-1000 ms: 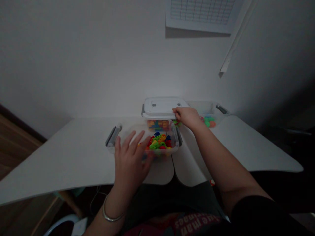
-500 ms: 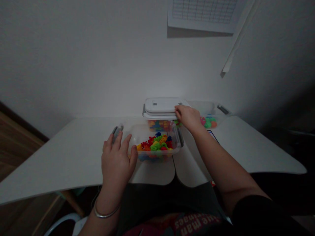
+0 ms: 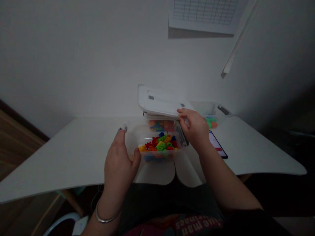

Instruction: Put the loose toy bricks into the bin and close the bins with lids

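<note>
Our right hand [image 3: 194, 128] pinched the light, stiff white lid [image 3: 159, 103] by its front edge, tilted up; our left hand [image 3: 119, 167] stayed open beside the clear plastic box [image 3: 147, 153].

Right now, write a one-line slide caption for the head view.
Right hand grips tilted white lid; left hand beside clear tub of bright plastic pieces.

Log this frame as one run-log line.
left hand: beside clear plastic box | right hand: holding tilted white lid | box contents: colourful plastic pieces
</note>
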{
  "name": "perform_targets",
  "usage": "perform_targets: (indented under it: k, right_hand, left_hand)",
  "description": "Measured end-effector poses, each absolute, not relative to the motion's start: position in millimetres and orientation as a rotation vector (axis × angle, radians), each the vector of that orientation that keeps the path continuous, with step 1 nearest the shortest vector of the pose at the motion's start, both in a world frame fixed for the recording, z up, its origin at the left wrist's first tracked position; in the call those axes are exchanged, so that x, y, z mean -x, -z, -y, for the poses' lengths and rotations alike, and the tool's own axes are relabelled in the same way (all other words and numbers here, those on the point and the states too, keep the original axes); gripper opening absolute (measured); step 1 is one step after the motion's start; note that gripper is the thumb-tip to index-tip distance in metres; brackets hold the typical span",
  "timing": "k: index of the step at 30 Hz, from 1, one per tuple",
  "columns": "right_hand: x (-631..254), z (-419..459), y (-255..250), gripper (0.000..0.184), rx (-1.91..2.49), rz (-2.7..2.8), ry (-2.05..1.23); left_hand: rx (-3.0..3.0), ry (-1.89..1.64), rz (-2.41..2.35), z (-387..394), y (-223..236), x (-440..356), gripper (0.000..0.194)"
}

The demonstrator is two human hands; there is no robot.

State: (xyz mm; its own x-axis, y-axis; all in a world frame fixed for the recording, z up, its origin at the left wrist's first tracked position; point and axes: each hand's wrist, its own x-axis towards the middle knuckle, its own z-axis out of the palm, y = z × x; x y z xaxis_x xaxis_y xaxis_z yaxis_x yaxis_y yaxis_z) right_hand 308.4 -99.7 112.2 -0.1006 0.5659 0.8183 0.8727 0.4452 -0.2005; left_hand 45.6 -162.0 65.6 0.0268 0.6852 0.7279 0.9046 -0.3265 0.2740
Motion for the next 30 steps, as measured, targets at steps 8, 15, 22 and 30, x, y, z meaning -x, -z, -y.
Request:
perform_targets:
  k: [8, 15, 22, 30]
  right_hand:
    - [-296, 151, -95, 0.012, 1.025, 1.970, 0.455]
    - [-293, 172, -99, 0.011, 0.920, 2.042, 0.423]
    - [-297, 182, -100, 0.024, 0.775, 1.992, 0.480]
    - [-324, 158, -77, 0.078, 0.847, 1.715, 0.278]
  left_hand:
    - [2.103, 1.537, 1.615, 165, -61, -42, 0.095]
    - [2.232, 1.539, 1.451, 153, -72, -24, 0.065]
    - [2.047, 1.705, 1.445, 155, -80, -26, 0.033]
    - [1.904, 1.955, 1.432, 158, -84, -28, 0.038]
